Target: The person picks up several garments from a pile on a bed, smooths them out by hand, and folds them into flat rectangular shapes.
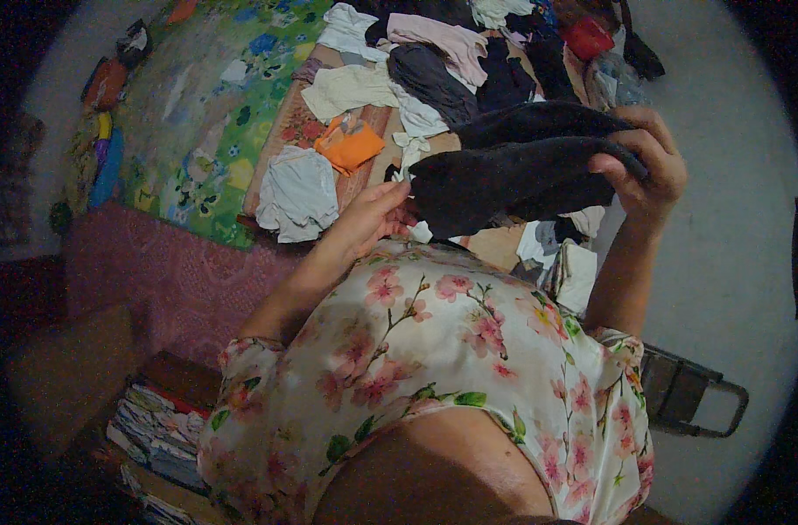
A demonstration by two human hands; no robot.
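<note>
A black cloth garment (504,180) is stretched between my two hands above a low table (274,177). My left hand (382,210) pinches its left end between thumb and fingers. At the other end, my right hand (648,161) grips the cloth, thumb in front and fingers behind. Beyond it lie a pale pink garment (438,39), a dark grey one (432,82) and a cream one (350,92). Left of the black cloth are a folded orange cloth (350,144) and a folded light grey-white stack (297,193).
A green patterned mat (228,131) spreads at the left, with a reddish rug (169,282) nearer. Stacked papers or cloths (156,433) stand at lower left. On the right are a red item (588,38), a clear plastic bag (612,82) and a dark metal frame (694,394).
</note>
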